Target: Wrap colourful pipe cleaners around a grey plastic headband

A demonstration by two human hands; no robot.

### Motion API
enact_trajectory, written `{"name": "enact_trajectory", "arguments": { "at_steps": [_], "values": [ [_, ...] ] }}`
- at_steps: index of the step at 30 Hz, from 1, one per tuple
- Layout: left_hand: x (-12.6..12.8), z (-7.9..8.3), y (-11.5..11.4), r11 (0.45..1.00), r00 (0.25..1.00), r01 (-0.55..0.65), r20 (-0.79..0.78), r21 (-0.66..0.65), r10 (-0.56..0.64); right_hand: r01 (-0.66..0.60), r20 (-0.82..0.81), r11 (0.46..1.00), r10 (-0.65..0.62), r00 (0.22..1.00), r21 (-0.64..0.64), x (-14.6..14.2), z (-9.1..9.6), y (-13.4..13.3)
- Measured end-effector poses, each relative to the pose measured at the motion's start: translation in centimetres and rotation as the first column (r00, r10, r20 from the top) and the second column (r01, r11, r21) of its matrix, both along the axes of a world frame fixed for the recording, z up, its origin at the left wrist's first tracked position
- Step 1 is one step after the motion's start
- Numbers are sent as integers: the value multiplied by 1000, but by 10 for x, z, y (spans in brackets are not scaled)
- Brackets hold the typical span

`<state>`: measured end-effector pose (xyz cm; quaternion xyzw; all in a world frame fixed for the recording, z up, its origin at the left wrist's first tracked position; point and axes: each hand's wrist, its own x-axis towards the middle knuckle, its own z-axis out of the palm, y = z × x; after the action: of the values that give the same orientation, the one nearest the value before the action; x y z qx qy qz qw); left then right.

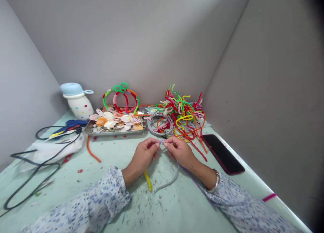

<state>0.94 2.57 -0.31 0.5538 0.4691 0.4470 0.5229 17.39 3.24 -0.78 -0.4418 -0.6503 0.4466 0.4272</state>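
Note:
My left hand [143, 154] and my right hand [181, 152] meet at the middle of the table, thumbs and fingertips pinched together. A short bit of purple pipe cleaner [162, 142] shows between the fingertips, and both hands hold it. From below the right hand a grey wire [171, 183] curves down to the tabletop. The long purple end passes under my right forearm. Below my left hand sticks out a yellow pipe cleaner [147, 181]; whether the fingers touch it is hidden.
Behind the hands stand a metal tray [115, 134] of seashells, a coil of grey wire [149, 125] and a heap of coloured pipe cleaners [186, 106]. At right lies a phone [222, 153]. On the left are a white bottle [80, 106] and a black cable [40, 165].

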Motion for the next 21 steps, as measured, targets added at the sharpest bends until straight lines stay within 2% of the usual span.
{"name": "enact_trajectory", "arguments": {
  "at_steps": [10,21],
  "values": [
    [0,-1,1,1000,999,-15,-37,27,16,-1,24,1000,1,1000,3,0,-1,1],
    [2,-1,1,1000,998,18,65,-13,-17,57,46,998,-58,997,15,0,-1,0]
  ]
}}
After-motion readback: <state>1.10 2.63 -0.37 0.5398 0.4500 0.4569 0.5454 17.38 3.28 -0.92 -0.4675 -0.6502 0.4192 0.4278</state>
